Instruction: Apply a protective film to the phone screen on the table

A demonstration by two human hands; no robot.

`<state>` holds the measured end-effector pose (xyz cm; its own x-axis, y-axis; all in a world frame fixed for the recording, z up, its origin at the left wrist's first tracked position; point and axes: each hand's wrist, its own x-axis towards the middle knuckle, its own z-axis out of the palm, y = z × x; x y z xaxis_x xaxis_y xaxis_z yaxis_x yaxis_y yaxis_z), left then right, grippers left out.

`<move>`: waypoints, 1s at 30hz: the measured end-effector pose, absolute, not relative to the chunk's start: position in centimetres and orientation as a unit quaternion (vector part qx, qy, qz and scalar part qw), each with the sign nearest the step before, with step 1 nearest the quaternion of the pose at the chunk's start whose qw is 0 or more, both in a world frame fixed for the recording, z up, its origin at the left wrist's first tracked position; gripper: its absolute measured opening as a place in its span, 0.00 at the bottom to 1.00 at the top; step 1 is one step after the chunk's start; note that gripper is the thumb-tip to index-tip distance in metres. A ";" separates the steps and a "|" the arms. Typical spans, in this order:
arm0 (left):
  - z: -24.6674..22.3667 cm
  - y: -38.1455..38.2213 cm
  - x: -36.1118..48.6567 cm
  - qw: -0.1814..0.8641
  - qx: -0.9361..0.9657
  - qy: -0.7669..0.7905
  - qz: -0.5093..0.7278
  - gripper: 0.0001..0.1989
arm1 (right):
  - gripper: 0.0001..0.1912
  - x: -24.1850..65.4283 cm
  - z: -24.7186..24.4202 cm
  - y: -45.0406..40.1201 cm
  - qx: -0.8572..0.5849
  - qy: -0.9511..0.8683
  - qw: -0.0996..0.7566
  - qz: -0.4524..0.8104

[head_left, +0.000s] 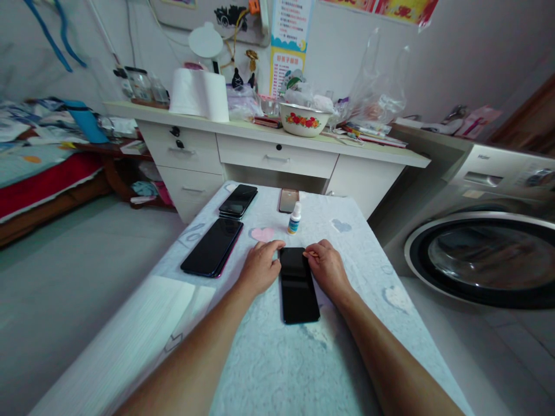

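Observation:
A black smartphone lies screen up on the cloth-covered table, directly in front of me. My left hand is at its upper left edge, fingers bent and the thumb against the side. At the upper right corner, my right hand has its fingers curled in and pressed to the edge; whether it pinches anything thin there is too small to see. Just beyond the phone stands a small white spray bottle with a blue and yellow label. Behind it lies a brownish phone or phone case.
To the left are a stack of large dark phones and another stack farther back. A white desk holds paper rolls and a flowered enamel bowl. A washing machine stands at right, a bed at left.

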<state>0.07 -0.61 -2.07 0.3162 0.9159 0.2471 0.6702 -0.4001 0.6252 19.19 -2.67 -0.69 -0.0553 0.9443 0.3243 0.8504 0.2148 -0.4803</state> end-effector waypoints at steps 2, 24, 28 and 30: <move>-2.0 -0.7 0.1 0.210 0.784 0.507 0.290 0.23 | 0.06 19.1 -0.6 -2.7 -0.623 -0.718 0.297 0.084; -2.1 -0.6 0.0 0.217 0.779 0.504 0.302 0.22 | 0.06 18.9 -0.1 -3.7 -0.566 -0.768 0.277 0.115; -2.0 -0.7 -0.1 0.222 0.777 0.503 0.307 0.23 | 0.06 18.8 -0.1 -3.1 -0.590 -0.758 0.263 0.088; -1.9 -0.8 -0.2 0.222 0.777 0.505 0.304 0.23 | 0.06 18.8 0.0 -2.8 -0.597 -0.757 0.253 0.080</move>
